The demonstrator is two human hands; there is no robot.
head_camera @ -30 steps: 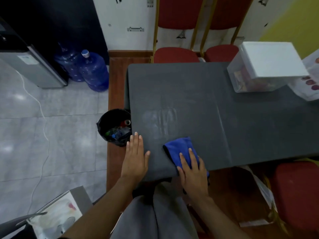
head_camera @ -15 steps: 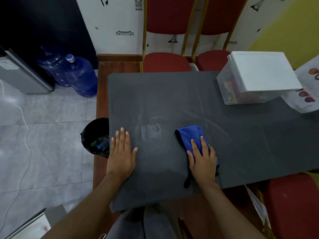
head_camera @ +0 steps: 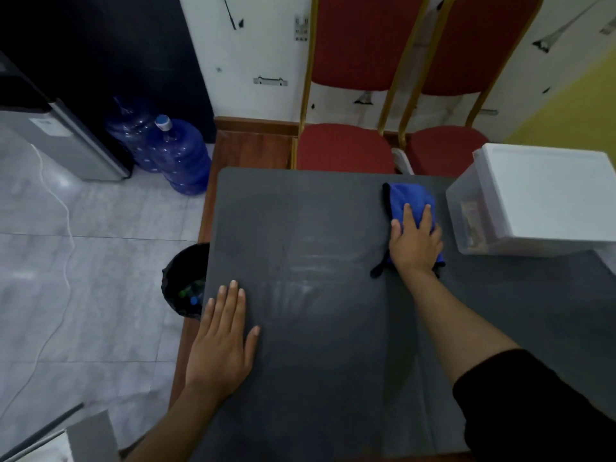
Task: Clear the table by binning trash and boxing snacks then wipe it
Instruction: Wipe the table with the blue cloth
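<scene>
A dark grey table (head_camera: 316, 378) fills the middle of the head view, with faint wipe streaks near its centre. My right hand (head_camera: 415, 243) presses flat on a folded blue cloth (head_camera: 408, 200) near the table's far edge, just left of the box. My left hand (head_camera: 221, 338) lies flat, fingers together, on the table's left edge and holds nothing. A clear plastic box with a white lid (head_camera: 540, 198) stands at the far right of the table, snack packets showing through its wall. A black bin (head_camera: 185, 281) with trash inside stands on the floor beside the table's left edge.
Two red chairs (head_camera: 346, 148) with gold frames stand behind the table's far edge. Blue water jugs (head_camera: 176, 151) and a grey appliance (head_camera: 60, 141) stand on the tiled floor to the left. A white cable (head_camera: 65, 235) trails across the tiles.
My right hand has pushed the blue cloth from the near edge across to the far side, close to the box. My left hand stays flat at the left edge.
</scene>
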